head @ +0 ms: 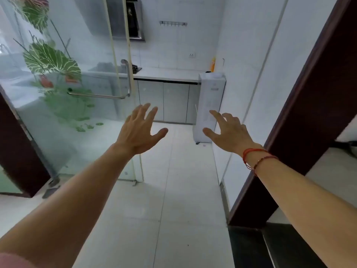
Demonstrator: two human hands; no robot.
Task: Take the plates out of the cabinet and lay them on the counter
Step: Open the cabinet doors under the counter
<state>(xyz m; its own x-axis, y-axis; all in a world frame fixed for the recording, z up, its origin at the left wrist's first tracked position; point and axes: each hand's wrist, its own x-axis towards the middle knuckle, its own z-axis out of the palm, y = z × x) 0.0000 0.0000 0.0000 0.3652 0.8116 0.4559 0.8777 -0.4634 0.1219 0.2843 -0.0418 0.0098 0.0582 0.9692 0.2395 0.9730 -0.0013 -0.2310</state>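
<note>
Left hand point(139, 130) and right hand point(229, 132) are spread wide, holding nothing; beyond them a closed cabinet point(164, 101), a yellow bottle point(213, 64) on the counter point(168, 73)

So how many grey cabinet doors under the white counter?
3, right of the frosted glass door: left door, middle door, third partly behind the tall white appliance. More may be hidden.

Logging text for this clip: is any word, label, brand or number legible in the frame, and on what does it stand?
No text here can be read.
White appliance: a small dark mark near its top and faint print below it, both too blurred to read.
Wall socket: too small to show any marking.
Glass door: a leaf picture only, no words.
</note>
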